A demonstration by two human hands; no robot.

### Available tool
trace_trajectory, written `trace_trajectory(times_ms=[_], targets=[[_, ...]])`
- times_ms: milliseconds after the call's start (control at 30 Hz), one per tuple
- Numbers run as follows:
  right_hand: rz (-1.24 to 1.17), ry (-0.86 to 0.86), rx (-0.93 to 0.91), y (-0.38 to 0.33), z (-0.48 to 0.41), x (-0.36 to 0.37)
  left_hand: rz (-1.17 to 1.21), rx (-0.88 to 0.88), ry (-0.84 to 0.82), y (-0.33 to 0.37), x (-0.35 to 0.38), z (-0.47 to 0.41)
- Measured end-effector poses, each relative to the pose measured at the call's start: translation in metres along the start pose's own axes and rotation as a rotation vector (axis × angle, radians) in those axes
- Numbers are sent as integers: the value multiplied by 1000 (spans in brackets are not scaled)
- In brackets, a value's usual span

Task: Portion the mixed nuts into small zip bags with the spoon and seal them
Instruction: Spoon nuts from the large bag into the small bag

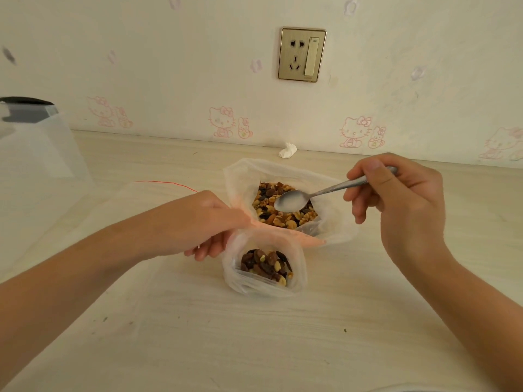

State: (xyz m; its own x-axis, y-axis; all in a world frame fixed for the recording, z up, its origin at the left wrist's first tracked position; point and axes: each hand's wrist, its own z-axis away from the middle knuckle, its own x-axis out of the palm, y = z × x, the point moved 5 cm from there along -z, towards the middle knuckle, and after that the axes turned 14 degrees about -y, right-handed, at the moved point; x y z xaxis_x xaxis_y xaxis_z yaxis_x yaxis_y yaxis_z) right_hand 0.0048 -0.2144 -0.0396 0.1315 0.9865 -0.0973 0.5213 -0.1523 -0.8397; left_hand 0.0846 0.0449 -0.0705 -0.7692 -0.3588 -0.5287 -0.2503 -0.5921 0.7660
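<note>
Scooping, by the look of it — spoon point(325, 190) bowl empty and poised just above the mixed nuts point(285, 217) in the large open bag point(283, 169), handle pinched between thumb and curled fingers of the right hand point(396, 199). Left hand point(198, 224) curled on the left rim of the small zip bag point(264, 287), pinching the plastic to hold the mouth open. Small bag standing on the table point(254, 340) just in front of the large one, touching it, already part-filled.

To do this well: dip the bowl under the heap rather than skimming the top, lift level, carry low across the short gap — no tilting until right over the small mouth. Keep the left pinch firm and the rim pulled wide against the soft plastic's sagging. Keep crumbs off the zip strip for a clean seal later. Stop well short of the rim.
</note>
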Motion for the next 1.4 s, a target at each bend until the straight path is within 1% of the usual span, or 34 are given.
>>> trace_trajectory(times_ms=[133, 233, 333, 433, 600, 800, 933, 1133, 1233, 1400], targets=[[143, 34, 81, 7, -5, -6, 94, -71, 139, -12, -14, -6], [251, 38, 116, 7, -9, -12, 167, -114, 117, -17, -6, -18], [317, 21, 159, 8, -12, -15, 148, -103, 138, -18, 1, -30], [340, 13, 186, 11, -13, -14, 139, -74, 176, -23, 1, -35], [312, -15, 220, 17, -13, -9, 160, -56, 175, -28, 2, -41], [319, 0, 190, 15, -15, -7, 178, -26, 131, -26, 4, -45], [238, -48, 219, 20, -15, 0, 213, 16, 151, -24, 7, -46], [10, -91, 418, 44, -9, 14, 229, 33, 191, -17, 8, -41], [-87, -32, 494, 51, -8, 12, 234, 41, 191, -15, 9, -39], [-175, 31, 549, 57, -6, 7, 267, 56, 202, -15, 9, -41]])
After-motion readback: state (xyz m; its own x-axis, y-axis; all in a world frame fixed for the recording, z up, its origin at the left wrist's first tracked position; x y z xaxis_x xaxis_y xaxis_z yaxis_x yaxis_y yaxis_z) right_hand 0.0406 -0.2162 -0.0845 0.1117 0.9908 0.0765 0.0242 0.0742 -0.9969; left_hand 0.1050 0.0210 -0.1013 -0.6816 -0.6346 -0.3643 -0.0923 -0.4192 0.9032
